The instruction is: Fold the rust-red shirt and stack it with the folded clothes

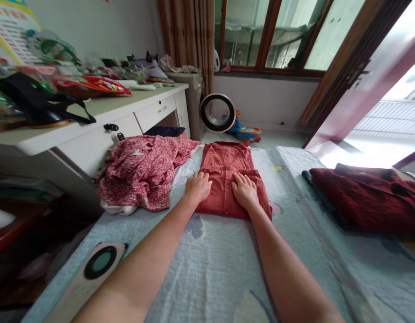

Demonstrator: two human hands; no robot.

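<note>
Pressing flat, palms down, gripping nothing: left hand (pixel 198 187) and right hand (pixel 244 190) on folded rust-red shirt (pixel 227 168), mid-bed on pale blue quilt (pixel 214 260). Floral garment (pixel 145 172) heaped left, underside hidden. Dark red clothes (pixel 369 197) right, cut off by the frame edge.

Your bed (pixel 210 269) carries a folded rust-red shirt (pixel 227 170), a crumpled floral garment (pixel 143 170), a dark-red garment (pixel 369 202) and a phone (pixel 93 273).

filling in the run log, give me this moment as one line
left hand: flat on folded red shirt | right hand: flat on same shirt | shirt: on bed cover | floral garment: heaped left
</note>
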